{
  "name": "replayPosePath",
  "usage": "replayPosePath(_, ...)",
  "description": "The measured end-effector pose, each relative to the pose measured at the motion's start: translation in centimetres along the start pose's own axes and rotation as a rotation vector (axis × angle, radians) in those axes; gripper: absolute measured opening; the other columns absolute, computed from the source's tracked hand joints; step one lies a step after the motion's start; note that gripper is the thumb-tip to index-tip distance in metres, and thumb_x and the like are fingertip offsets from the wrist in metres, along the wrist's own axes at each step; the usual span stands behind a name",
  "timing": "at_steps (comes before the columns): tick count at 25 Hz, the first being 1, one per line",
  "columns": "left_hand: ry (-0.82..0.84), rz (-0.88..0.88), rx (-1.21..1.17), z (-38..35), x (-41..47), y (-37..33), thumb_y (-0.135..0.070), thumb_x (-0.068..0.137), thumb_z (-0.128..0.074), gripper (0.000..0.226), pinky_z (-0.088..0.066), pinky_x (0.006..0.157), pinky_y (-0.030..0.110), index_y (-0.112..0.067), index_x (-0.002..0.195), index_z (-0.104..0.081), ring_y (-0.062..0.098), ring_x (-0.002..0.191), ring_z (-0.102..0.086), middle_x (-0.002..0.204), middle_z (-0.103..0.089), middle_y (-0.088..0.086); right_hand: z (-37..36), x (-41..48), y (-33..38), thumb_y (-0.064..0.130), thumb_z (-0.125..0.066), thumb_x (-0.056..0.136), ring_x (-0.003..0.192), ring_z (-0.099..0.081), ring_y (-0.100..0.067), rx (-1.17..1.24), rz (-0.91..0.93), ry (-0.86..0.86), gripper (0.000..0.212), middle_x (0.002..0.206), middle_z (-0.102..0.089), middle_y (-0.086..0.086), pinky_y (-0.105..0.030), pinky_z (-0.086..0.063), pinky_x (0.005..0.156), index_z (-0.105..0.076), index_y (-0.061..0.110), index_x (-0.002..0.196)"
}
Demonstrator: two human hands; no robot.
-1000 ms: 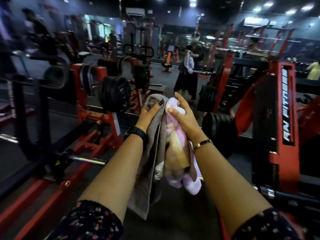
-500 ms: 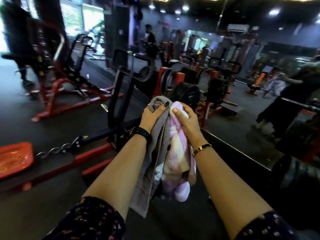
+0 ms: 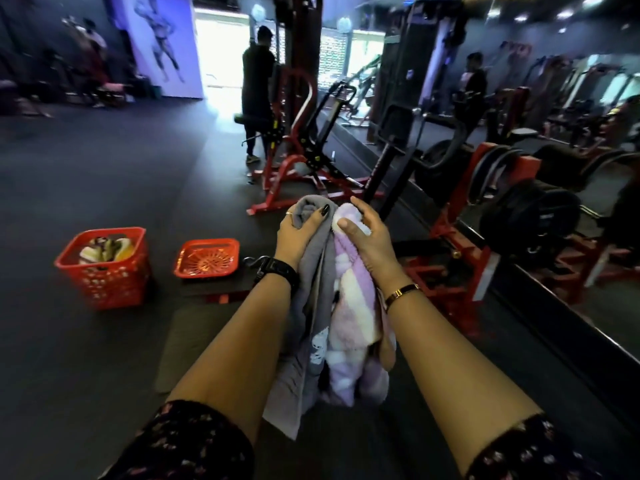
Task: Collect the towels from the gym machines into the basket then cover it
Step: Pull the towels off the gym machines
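Left grip (image 3: 298, 233), right grip (image 3: 367, 237) on towels (image 3: 351, 306); other towels (image 3: 105, 249) in basket (image 3: 104, 287)

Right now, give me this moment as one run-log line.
left hand: grips grey towel | right hand: grips purple striped towel | red basket: on floor, towels inside | red lid: beside basket, off

Fluffy cloth towel (image 3: 351, 306) (perforated plastic basket (image 3: 104, 271))

— Who's by the bright doorway (image 3: 221, 53)?
— A person (image 3: 258, 88) in dark clothes, standing. A bodybuilder poster (image 3: 162, 43) hangs left of it.
— And on the right?
— Black plates (image 3: 530, 216), racked beside a long mirror (image 3: 588, 133).
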State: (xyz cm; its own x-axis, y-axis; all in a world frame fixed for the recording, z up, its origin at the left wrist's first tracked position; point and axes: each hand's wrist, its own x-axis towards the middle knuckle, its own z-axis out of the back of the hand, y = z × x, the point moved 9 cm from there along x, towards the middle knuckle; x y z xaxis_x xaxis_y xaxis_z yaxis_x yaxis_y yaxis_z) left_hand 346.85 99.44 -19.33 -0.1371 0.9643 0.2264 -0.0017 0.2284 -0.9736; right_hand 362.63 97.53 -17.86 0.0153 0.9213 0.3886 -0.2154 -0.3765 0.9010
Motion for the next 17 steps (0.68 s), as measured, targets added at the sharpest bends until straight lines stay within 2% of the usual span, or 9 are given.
replayPosePath(3,-0.076,-0.015,0.022,4.9,-0.7,0.2,-0.061,0.057,-0.067,0.056,-0.049,0.098,0.041,-0.030,0.103,-0.058,0.024,0.109,-0.061,0.114,-0.066,0.008,-4.5,-0.2,0.5,0.043,-0.069,0.070,0.120,-0.051,-0.010,0.058,0.015,0.073,0.070,0.130,-0.055,0.000,-0.013,-0.039,0.098,-0.053,0.013,0.131)
replayPosePath(5,-0.122,-0.013,0.022,8.0,-0.9,0.3,-0.061,0.057,-0.068,0.053,-0.050,0.096,0.044,-0.031,0.100,-0.061,0.024,0.107,-0.063,0.111,-0.068,0.008,-7.3,-0.3,1.0,0.037,-0.070,0.074,0.119,-0.053,-0.011,0.082,0.014,0.115,0.064,0.127,-0.057,0.000,-0.015,-0.041,0.097,-0.054,0.010,0.131)
replayPosePath(8,-0.198,-0.014,0.004,13.2,-2.1,-0.8,-0.052,0.066,-0.070,0.058,-0.052,0.087,0.031,-0.020,0.112,-0.058,0.020,0.103,-0.063,0.107,-0.066,0.004,-12.5,-0.4,2.5,0.032,-0.070,0.077,0.117,-0.054,-0.011,0.107,0.025,0.190,0.058,0.122,-0.058,0.003,-0.015,-0.042,0.095,-0.055,0.010,0.129)
replayPosePath(11,-0.247,-0.018,-0.028,18.3,-2.4,-0.7,-0.026,0.084,-0.068,0.039,-0.051,0.073,0.015,-0.007,0.117,-0.057,0.014,0.091,-0.063,0.093,-0.064,-0.005,-17.5,-0.9,3.9,0.047,-0.069,0.067,0.119,-0.053,-0.013,0.129,0.025,0.245,0.073,0.128,-0.058,-0.002,-0.018,-0.042,0.097,-0.055,0.012,0.129)
replayPosePath(12,-0.255,-0.022,-0.029,19.8,-2.7,-0.9,-0.028,0.084,-0.067,0.036,-0.053,0.075,0.017,-0.010,0.115,-0.059,0.013,0.089,-0.063,0.092,-0.065,-0.006,-19.0,-1.1,4.2,0.051,-0.069,0.065,0.120,-0.053,-0.014,0.135,0.024,0.258,0.078,0.130,-0.058,-0.004,-0.019,-0.041,0.097,-0.054,0.012,0.130)
replayPosePath(15,-0.272,-0.024,0.022,24.6,-3.2,-0.8,-0.056,0.069,-0.070,0.038,-0.053,0.092,0.044,-0.032,0.098,-0.065,0.023,0.100,-0.066,0.100,-0.071,0.002,-23.9,-2.1,5.4,0.050,-0.067,0.066,0.123,-0.051,-0.015,0.141,0.000,0.293,0.079,0.135,-0.055,-0.007,-0.018,-0.039,0.096,-0.051,0.011,0.133)
replayPosePath(17,-0.269,-0.032,0.064,27.7,-3.2,-0.3,-0.062,0.066,-0.068,0.046,-0.050,0.095,0.050,-0.031,0.099,-0.065,0.025,0.104,-0.065,0.106,-0.070,0.007,-27.1,-2.8,6.3,0.051,-0.066,0.067,0.124,-0.051,-0.016,0.161,-0.014,0.300,0.079,0.136,-0.054,-0.007,-0.020,-0.039,0.099,-0.050,0.011,0.133)
